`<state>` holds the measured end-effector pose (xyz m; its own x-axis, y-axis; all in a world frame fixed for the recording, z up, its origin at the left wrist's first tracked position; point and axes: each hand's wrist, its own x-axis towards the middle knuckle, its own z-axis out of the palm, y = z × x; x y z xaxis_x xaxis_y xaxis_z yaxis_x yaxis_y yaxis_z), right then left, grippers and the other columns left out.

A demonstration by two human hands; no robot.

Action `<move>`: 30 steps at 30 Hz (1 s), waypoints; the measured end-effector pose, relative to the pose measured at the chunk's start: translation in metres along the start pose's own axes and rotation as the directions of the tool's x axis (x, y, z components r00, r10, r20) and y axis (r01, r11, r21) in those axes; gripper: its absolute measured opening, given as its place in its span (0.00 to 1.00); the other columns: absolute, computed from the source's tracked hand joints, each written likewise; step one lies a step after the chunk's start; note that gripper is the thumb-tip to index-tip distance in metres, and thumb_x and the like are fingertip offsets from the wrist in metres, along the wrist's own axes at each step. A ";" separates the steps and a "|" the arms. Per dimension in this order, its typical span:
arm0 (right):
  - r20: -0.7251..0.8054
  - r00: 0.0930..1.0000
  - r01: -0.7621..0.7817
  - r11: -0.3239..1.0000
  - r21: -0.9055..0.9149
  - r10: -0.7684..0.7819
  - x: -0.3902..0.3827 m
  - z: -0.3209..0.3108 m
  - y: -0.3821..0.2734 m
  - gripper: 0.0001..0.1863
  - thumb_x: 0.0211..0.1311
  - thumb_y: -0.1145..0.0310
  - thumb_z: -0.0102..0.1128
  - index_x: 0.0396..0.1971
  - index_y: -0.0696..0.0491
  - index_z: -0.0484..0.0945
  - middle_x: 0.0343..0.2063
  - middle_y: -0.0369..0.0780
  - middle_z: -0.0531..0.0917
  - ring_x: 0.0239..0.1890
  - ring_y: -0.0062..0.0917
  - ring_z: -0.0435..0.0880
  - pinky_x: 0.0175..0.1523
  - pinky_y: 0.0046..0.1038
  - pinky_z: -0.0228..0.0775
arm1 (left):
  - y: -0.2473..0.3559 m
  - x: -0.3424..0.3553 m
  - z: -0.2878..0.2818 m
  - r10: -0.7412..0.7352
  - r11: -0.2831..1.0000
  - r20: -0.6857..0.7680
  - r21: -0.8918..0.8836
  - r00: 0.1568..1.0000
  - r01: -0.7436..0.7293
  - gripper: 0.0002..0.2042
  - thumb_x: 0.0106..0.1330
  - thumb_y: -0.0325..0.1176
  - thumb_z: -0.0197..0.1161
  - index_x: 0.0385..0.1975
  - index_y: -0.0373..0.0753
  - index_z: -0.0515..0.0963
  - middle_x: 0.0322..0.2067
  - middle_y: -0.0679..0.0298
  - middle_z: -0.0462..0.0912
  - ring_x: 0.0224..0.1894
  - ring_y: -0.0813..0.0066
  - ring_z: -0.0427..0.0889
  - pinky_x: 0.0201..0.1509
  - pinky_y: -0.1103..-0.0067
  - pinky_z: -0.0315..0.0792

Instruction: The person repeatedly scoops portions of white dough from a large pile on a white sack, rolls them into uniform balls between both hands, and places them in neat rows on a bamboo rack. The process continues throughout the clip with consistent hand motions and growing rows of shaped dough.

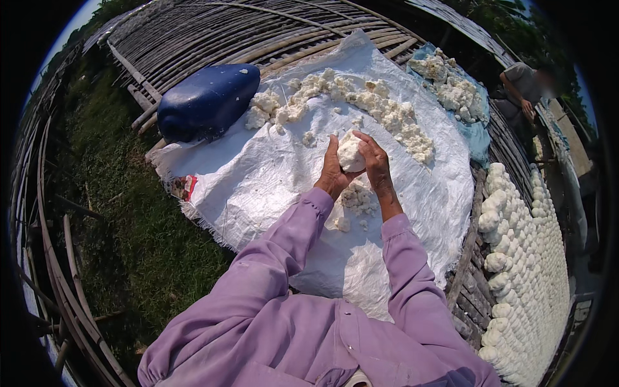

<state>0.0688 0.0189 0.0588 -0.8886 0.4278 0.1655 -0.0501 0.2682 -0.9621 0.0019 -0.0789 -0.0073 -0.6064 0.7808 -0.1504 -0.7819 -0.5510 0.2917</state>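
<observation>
Between my two hands is a rounded lump of white, crumbly dough (350, 153), held above a white woven sheet (258, 193). My left hand (334, 169) cups its left side and underside, thumb pointing up. From the right, my right hand (376, 166) presses round it with bent fingers. A small heap of loose crumbs (358, 197) lies on the sheet just below my wrists. Farther off, a curved row of broken white dough chunks (387, 113) stretches across the sheet.
A dark blue plastic jug (206, 100) lies on its side at the sheet's left edge. More chunks rest on a light blue sheet (474, 122) at the far right. Many white balls (522, 258) cover the rack at right. Bamboo slats (225, 32) extend behind; another person (522, 87) stands far right.
</observation>
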 end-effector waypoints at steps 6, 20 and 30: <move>-0.121 0.729 0.396 0.559 -0.729 -0.674 0.011 -0.008 -0.029 0.20 0.77 0.59 0.49 0.53 0.56 0.83 0.51 0.47 0.85 0.56 0.37 0.84 0.60 0.32 0.73 | -0.005 0.003 0.018 0.060 0.983 -0.015 0.173 0.998 -0.056 0.33 0.69 0.68 0.53 0.61 0.45 0.72 0.52 0.61 0.80 0.57 0.60 0.80 0.59 0.54 0.75; -0.420 0.793 0.406 0.897 -0.177 -0.442 -0.001 -0.029 -0.053 0.28 0.80 0.51 0.42 0.55 0.60 0.81 0.52 0.49 0.85 0.58 0.37 0.82 0.66 0.32 0.68 | -0.004 0.002 0.024 0.016 0.986 -0.003 0.166 1.000 -0.015 0.43 0.65 0.73 0.53 0.66 0.39 0.66 0.60 0.54 0.76 0.62 0.52 0.77 0.63 0.46 0.71; -0.307 0.897 0.205 0.915 -0.346 -0.317 -0.040 -0.074 -0.004 0.32 0.79 0.46 0.39 0.53 0.60 0.82 0.50 0.44 0.85 0.55 0.29 0.82 0.63 0.28 0.69 | -0.063 -0.002 0.047 -0.093 0.986 0.202 0.155 0.975 0.062 0.58 0.54 0.83 0.51 0.71 0.34 0.59 0.65 0.48 0.70 0.63 0.50 0.76 0.65 0.50 0.71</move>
<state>0.1381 0.0650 0.0724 -0.6415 0.5637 0.5203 -0.0703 0.6322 -0.7716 0.0594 -0.0320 0.0192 -0.4889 0.8722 0.0168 -0.7861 -0.4489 0.4249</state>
